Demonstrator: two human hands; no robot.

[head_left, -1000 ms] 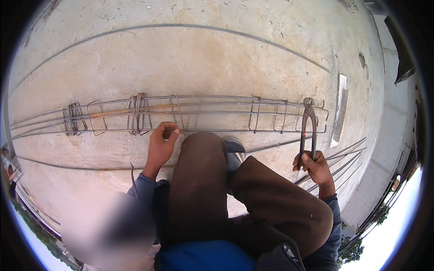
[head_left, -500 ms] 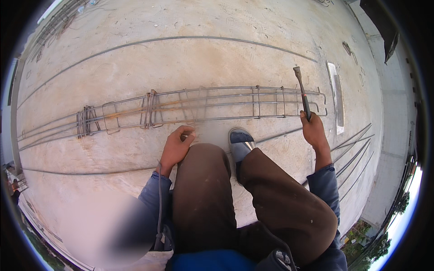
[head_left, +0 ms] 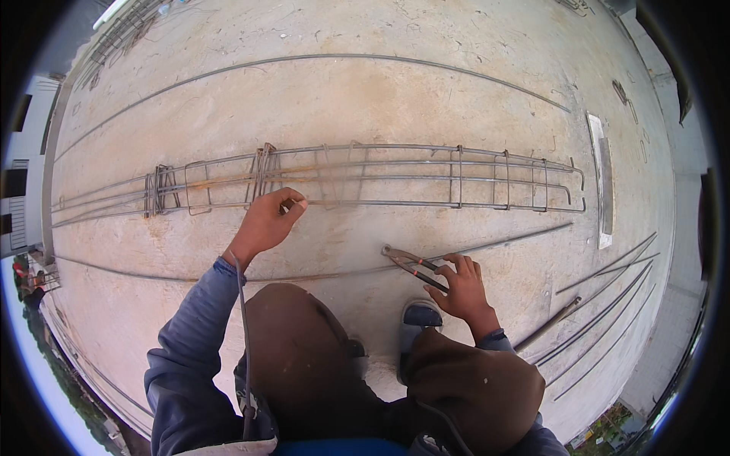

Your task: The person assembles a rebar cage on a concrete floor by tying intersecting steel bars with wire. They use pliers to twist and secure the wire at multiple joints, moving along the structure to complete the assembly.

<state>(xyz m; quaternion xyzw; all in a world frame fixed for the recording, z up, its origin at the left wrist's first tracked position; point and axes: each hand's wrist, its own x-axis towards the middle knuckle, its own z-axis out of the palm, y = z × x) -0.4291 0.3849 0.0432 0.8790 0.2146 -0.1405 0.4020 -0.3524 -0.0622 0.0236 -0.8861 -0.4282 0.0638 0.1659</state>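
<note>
A long rebar cage (head_left: 459, 176) lies across the concrete, with several stirrups around its bars. My left hand (head_left: 265, 222) is over the cage's near bar, thumb and fingers pinched together; whatever may be between them is too small to make out. Low in front of my right knee, my right hand (head_left: 461, 290) grips a pair of pincers (head_left: 411, 263). The tool's dark handles are spread apart and its jaws point left, toward the cage's near side. A cluster of stirrups (head_left: 264, 169) stands just beyond my left hand.
A loose rebar (head_left: 502, 239) runs along the floor between the cage and my right shoe (head_left: 420, 315). Several more bars (head_left: 601, 311) lie at the right, near a pale flat strip (head_left: 601, 182). One long bar (head_left: 327, 56) curves across the far side.
My left hand has reached forward to the cage's near bar. My right hand has come down and left from the cage's right end, and the pincers' handles have spread from closed together.
</note>
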